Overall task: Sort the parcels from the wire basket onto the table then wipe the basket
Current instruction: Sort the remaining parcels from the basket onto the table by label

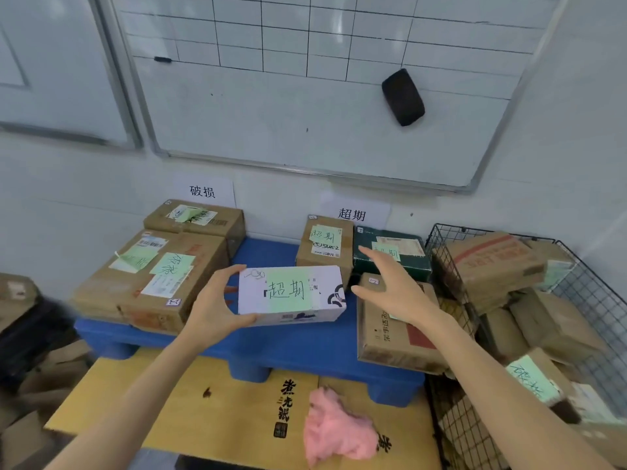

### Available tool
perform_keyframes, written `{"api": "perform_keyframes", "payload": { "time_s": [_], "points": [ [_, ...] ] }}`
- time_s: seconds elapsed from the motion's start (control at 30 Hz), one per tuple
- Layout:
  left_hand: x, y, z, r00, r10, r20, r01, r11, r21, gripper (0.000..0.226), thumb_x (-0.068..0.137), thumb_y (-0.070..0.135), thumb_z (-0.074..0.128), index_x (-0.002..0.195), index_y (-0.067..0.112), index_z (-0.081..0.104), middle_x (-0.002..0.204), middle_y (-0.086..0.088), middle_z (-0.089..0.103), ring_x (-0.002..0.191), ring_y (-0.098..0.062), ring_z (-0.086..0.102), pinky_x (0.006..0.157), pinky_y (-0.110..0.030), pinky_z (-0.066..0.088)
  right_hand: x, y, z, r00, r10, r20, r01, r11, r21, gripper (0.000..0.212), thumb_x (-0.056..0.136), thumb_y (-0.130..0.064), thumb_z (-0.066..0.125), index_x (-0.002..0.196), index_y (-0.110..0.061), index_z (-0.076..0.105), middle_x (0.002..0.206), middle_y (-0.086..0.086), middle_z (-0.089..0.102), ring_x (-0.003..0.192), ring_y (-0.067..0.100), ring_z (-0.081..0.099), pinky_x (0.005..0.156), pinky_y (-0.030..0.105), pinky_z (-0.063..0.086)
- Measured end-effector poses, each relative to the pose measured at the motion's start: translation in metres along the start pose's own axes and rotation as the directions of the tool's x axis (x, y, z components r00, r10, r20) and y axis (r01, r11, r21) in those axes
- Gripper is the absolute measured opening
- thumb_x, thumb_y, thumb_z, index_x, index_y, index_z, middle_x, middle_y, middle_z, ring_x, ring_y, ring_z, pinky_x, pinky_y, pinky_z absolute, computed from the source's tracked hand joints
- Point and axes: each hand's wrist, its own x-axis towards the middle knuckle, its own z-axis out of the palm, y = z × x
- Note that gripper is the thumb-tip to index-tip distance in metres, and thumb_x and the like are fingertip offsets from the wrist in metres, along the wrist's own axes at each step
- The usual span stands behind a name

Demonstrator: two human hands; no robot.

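Right, my left hand (217,300) grips the left end of a white parcel (291,295), thumb on the near edge and fingers curled over the far edge. Its green sticky note reads 超期 in black pen. I hold it over the blue plastic pallet (305,344), between the two piles.

My right hand (393,290) is spread wide with straight fingers and holds nothing. It hovers just right of the white parcel, above a brown carton (390,337) and in front of a dark green box (390,262).

On the wall, a printed sign (352,214) says 超期. Below it stands a small carton (325,242) whose green note also says 超期. Further left, a second sign (202,191) says 破损, above two cartons with green notes; the big front carton (152,279) carries scrawl I can't read for sure.

The wire basket (593,300) sits at my right, touching the pallet, with brown parcels heaped inside. A pink cloth (336,432) lies crumpled on the yellow cardboard (203,418) near me.
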Motion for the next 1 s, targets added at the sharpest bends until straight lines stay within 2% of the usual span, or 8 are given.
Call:
{"api": "perform_keyframes", "payload": {
  "time_s": [0.07,0.17,0.27,0.47,0.53,0.77,1.0],
  "points": [
    [0.002,-0.011,0.009,0.999,-0.033,0.043,0.034,0.999,-0.012,0.094,0.059,0.038,0.087,0.14,0.028,0.042,0.136,0.013,0.048,0.11,-0.006,0.058,0.083,-0.03,0.055,0.006,0.008,0.005,1.0,0.029,-0.002,-0.029,0.994,-0.105,0.081,0.09,-0.046,0.066,0.155,-0.038,0.018,0.163,-0.007,0.02,0.149,0.015,0.018,0.119,0.041,0.026],
    [0.008,-0.025,0.023,0.993,-0.069,0.099,0.071,0.997,-0.023,0.096,0.054,0.051,0.079,0.14,0.03,0.041,0.135,0.017,0.047,0.109,-0.005,0.058,0.085,-0.032,0.056,0.013,0.016,0.012,0.998,0.067,0.016,-0.062,0.972,-0.225,0.083,0.09,-0.05,0.064,0.156,-0.037,0.015,0.165,-0.005,0.013,0.151,0.017,0.012,0.119,0.042,0.023],
    [0.018,-0.037,0.038,0.986,-0.087,0.142,0.093,0.995,-0.035,0.093,0.057,0.044,0.084,0.139,0.033,0.042,0.135,0.017,0.047,0.108,-0.002,0.058,0.085,-0.034,0.056,0.018,0.029,0.019,0.995,0.074,0.061,-0.052,0.951,-0.306,0.085,0.09,-0.052,0.062,0.157,-0.034,0.013,0.165,-0.003,0.01,0.152,0.019,0.008,0.12,0.041,0.019],
    [0.04,-0.057,0.067,0.971,-0.122,0.204,0.132,0.99,-0.039,0.09,0.064,0.028,0.089,0.141,0.032,0.04,0.138,0.014,0.047,0.11,-0.007,0.058,0.087,-0.034,0.054,0.029,0.055,0.015,0.985,0.122,0.126,-0.067,0.925,-0.374,0.087,0.091,-0.054,0.06,0.157,-0.033,0.008,0.165,-0.002,0.007,0.152,0.02,0.006,0.122,0.043,0.019],
    [0.049,-0.062,0.074,0.968,-0.131,0.216,0.141,0.989,-0.034,0.09,0.065,0.027,0.089,0.141,0.032,0.04,0.139,0.013,0.047,0.108,-0.008,0.059,0.084,-0.031,0.054,0.034,0.063,0.014,0.983,0.132,0.125,-0.075,0.922,-0.381,0.088,0.091,-0.054,0.06,0.157,-0.033,0.007,0.165,-0.001,0.008,0.152,0.021,0.007,0.121,0.042,0.02],
    [0.08,-0.067,0.094,0.949,-0.166,0.267,0.191,0.979,-0.071,0.09,0.07,0.026,0.089,0.144,0.034,0.038,0.137,0.015,0.049,0.11,-0.012,0.058,0.085,-0.034,0.057,0.048,0.081,0.015,0.981,0.154,0.119,-0.093,0.907,-0.411,0.089,0.09,-0.054,0.06,0.157,-0.034,0.005,0.165,-0.002,0.008,0.152,0.021,0.008,0.118,0.044,0.023],
    [0.101,-0.068,0.1,0.929,-0.192,0.317,0.233,0.967,-0.099,0.086,0.068,0.022,0.091,0.139,0.035,0.043,0.133,0.02,0.052,0.108,-0.01,0.06,0.085,-0.027,0.054,0.06,0.094,0.017,0.977,0.161,0.137,-0.094,0.911,-0.401,0.089,0.091,-0.053,0.06,0.157,-0.034,0.004,0.165,-0.003,0.008,0.152,0.02,0.008,0.118,0.044,0.024]
  ]
}}
